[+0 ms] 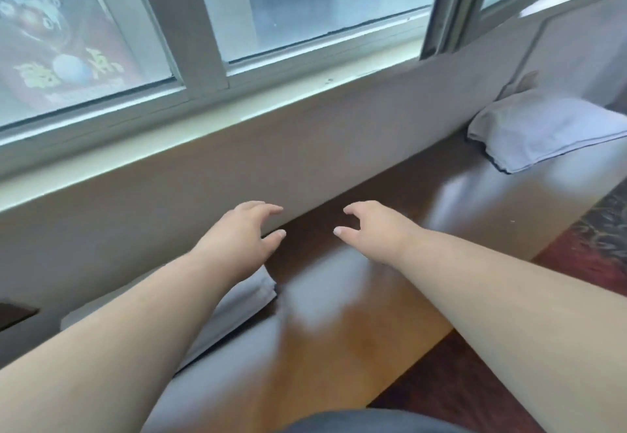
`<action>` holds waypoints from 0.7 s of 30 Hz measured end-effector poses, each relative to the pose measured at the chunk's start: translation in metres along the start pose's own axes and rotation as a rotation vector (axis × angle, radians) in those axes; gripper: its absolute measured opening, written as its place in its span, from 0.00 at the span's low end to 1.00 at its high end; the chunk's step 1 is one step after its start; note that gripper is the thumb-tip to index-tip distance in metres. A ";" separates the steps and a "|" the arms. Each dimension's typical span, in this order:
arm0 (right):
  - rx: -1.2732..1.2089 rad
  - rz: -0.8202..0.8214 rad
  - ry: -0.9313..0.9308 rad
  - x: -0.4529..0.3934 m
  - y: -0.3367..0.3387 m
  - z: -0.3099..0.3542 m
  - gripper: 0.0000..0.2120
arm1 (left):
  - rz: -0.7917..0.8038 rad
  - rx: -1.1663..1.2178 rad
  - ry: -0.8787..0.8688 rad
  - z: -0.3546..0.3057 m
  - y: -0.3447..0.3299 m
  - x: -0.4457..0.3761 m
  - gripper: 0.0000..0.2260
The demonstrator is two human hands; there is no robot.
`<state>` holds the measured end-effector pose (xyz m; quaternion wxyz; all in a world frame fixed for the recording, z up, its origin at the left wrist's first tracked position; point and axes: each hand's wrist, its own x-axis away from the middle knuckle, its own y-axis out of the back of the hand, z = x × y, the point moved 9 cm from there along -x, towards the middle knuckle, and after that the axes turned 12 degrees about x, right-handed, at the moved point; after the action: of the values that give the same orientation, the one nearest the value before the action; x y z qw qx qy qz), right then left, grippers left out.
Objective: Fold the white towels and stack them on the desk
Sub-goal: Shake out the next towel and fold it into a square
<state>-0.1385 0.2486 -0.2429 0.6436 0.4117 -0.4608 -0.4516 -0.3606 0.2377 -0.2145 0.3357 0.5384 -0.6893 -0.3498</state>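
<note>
Dark fabric (366, 422) at the bottom edge, nearest the camera, then both forearms reaching over the glossy wooden tabletop (339, 330). Left hand (242, 229) and right hand (369, 229) hover side by side near the back edge, fingers loosely spread, holding nothing. Folded white towel (237, 307) lies under the left forearm along the back edge; a second towel (543, 130) sits far right by the wall.

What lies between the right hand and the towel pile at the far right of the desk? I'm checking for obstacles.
In the head view, only bare glossy desk top lies between the right hand and the towel pile.
</note>
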 end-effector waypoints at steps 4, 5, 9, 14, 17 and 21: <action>0.082 -0.076 -0.086 0.050 0.064 -0.111 0.28 | 0.028 -0.053 -0.130 -0.112 -0.027 -0.011 0.22; 0.093 -0.092 -0.111 0.064 0.080 -0.139 0.28 | 0.032 -0.063 -0.148 -0.138 -0.034 -0.013 0.22; 0.096 -0.189 -0.215 0.131 0.139 -0.249 0.29 | 0.030 -0.077 -0.155 -0.240 -0.066 -0.023 0.23; 0.065 -0.222 -0.323 0.219 0.159 -0.364 0.30 | 0.000 0.015 -0.171 -0.345 -0.122 -0.023 0.24; 0.002 -0.234 -0.402 0.260 0.153 -0.418 0.28 | 0.051 0.061 -0.154 -0.387 -0.170 -0.016 0.25; -0.017 -0.293 -0.460 0.286 0.153 -0.476 0.26 | 0.092 0.030 -0.178 -0.431 -0.217 -0.021 0.27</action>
<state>0.3995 0.0667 -0.1472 0.4533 0.3554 -0.5266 -0.6253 0.1150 0.1682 -0.1706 0.2809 0.4778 -0.7455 -0.3701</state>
